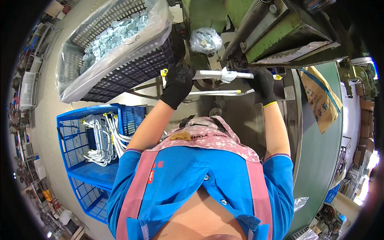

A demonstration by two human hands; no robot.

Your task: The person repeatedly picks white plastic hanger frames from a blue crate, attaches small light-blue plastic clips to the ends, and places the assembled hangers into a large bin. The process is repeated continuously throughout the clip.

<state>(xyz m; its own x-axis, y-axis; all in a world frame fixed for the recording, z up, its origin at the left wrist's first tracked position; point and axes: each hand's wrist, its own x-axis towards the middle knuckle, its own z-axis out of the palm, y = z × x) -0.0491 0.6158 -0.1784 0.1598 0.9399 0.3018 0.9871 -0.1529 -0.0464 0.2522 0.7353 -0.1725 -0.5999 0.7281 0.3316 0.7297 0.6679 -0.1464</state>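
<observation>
My left hand (178, 83), in a black glove, is closed round the left part of a white tube (206, 75). On the tube's right part my right hand (263, 85), gloved the same way, is closed too. Yellow caps show at both ends of the tube, just beyond my hands. A pale plastic piece (228, 75) sits at the tube's middle, under the tip of a green machine (276, 40). Nearer to me runs another white rod (216, 93) with a yellow band, partly hidden by my right hand.
Pale blue plastic parts (116, 37) fill a lined black crate (132, 76) at the far left. Below it, a blue basket (64, 138) holds several bent white tubes (102, 140). A clear bag (205, 40) lies beyond my hands. To the right, brown paper (320, 98) lies on a green surface (316, 160).
</observation>
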